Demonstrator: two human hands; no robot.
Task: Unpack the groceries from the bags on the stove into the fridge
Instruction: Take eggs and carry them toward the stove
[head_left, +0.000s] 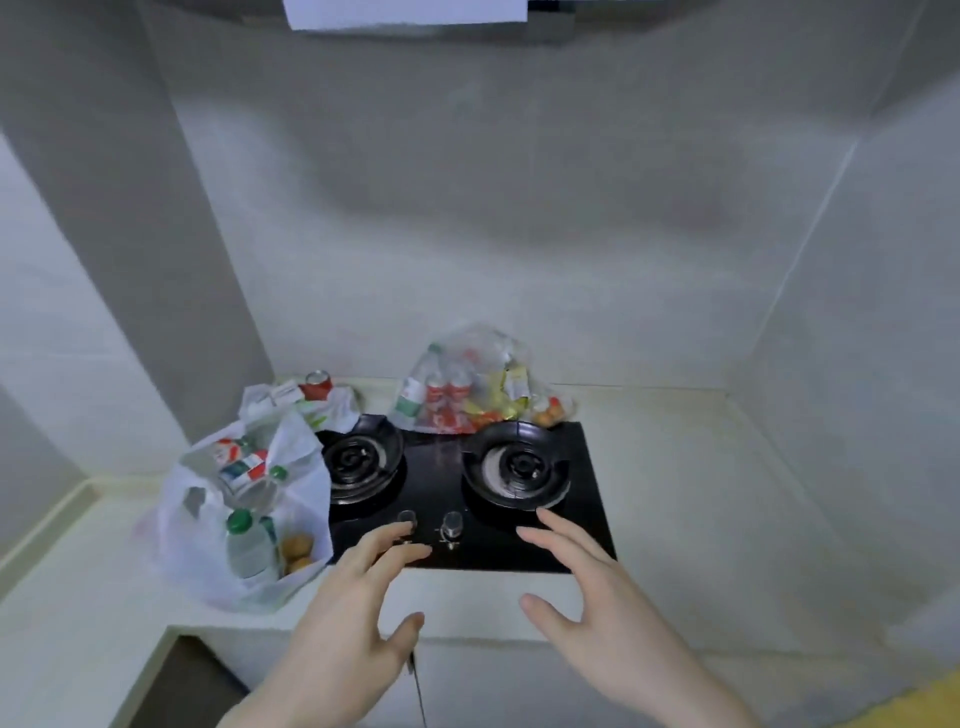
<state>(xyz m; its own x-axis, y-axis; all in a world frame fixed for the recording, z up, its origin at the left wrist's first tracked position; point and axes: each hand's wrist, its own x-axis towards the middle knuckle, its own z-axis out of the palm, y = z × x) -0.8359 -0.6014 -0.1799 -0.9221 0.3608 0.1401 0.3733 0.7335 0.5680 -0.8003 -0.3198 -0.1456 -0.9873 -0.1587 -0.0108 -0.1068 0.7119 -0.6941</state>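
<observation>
Pale counter (675, 467) sat in a tiled alcove w/ grey-white walls (519, 208) on 3 sides; a range hood edge (405, 13) showed at top. A black glass stove (441, 483) was set into the counter, w/ 2 round burners: left burner (358, 460), right burner (517, 467), and 2 knobs (452, 525) near its front edge.

Left hand (343, 623) was held above the stove's front-left corner, fingers (384, 545) straight and spread, thumb out, holding nothing; fingertips were over the left knob area, contact can't be told. Right hand (602, 618) hovered above the front-right of the stove, fingers (561, 535) spread and relaxed, thumb apart, holding nothing.

3 bags were there. White bag (208, 545) stood on the counter just left of the stove, open at top, w/ clear bottles w/ green caps, red-white labelled packs and brownish round items inside. Small white bag (332, 410) lay behind the left burner, a red can (318, 384) and a white box on top. Clear bag (467, 395) sat at the back, behind and btw the burners, its front edge on the stove, showing red-white small bottles, a green-labelled bottle, yellow packets and orange round items. Frame was a bit blurred, labels unreadable.
</observation>
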